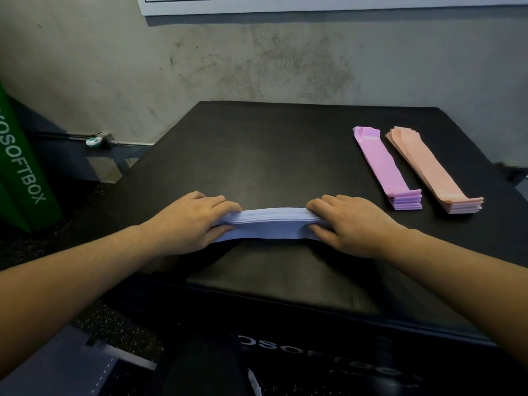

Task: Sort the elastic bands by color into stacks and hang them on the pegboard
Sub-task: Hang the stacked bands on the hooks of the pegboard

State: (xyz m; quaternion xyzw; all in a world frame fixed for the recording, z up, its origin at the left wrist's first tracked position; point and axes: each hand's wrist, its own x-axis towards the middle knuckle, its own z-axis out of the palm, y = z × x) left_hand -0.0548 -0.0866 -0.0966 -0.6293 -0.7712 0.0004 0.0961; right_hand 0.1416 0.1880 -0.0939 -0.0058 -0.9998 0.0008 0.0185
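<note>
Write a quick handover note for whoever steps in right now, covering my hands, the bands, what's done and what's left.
Left hand and right hand each grip one end of the pale blue band stack, held edge-up on the black soft box.
Purple stack and peach stack lie flat, side by side, at the box's far right.
Done: three colours are stacked.
Left: hang all three stacks; the pegboard is not clearly in view.

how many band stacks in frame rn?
3. The pale blue stack is held at its ends by the left hand and right hand; the purple stack and peach stack lie side by side at right.
</note>
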